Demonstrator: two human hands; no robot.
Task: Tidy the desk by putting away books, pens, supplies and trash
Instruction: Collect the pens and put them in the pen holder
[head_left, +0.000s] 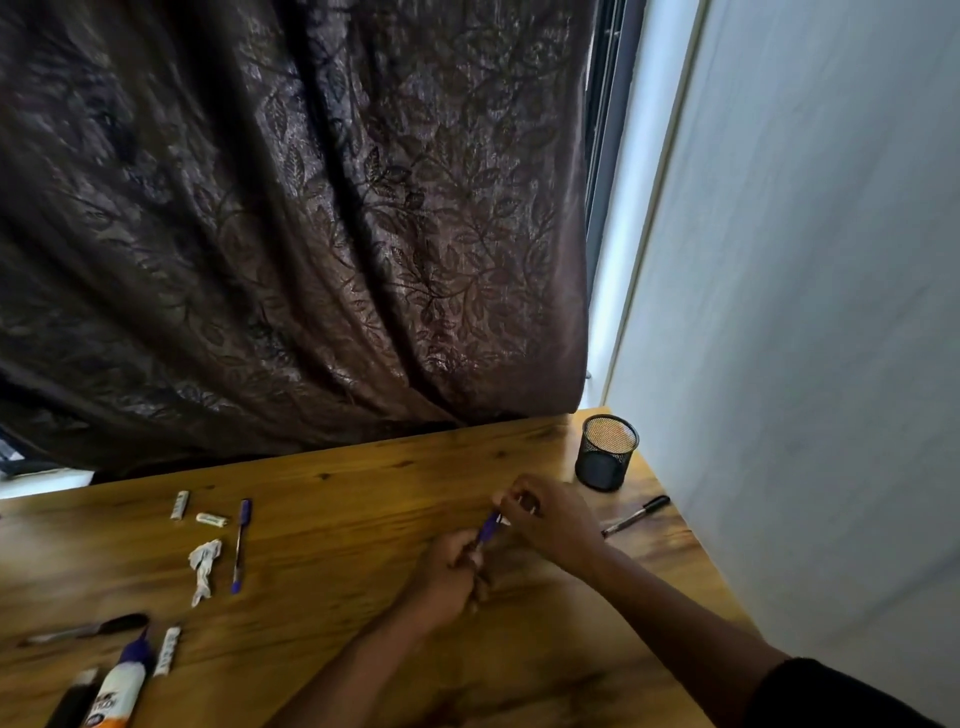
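Over the middle of the wooden desk (337, 540), my left hand (447, 577) grips the lower end of a purple pen (488, 530). My right hand (545, 519) pinches the pen's upper end, where a small white part shows. A black mesh pen cup (605, 453) stands at the desk's far right corner. A black pen (636, 515) lies just right of my right hand. A second purple pen (240, 545) lies to the left, beside a crumpled white paper (204, 569).
Two small white tubes (180, 505) (212, 518) lie at the far left. A glue bottle (122, 680), a white tube (167, 651), a dark pen (83, 630) and a black marker (72, 701) sit at the near left. A dark curtain (291, 218) hangs behind; a wall (805, 312) borders the right.
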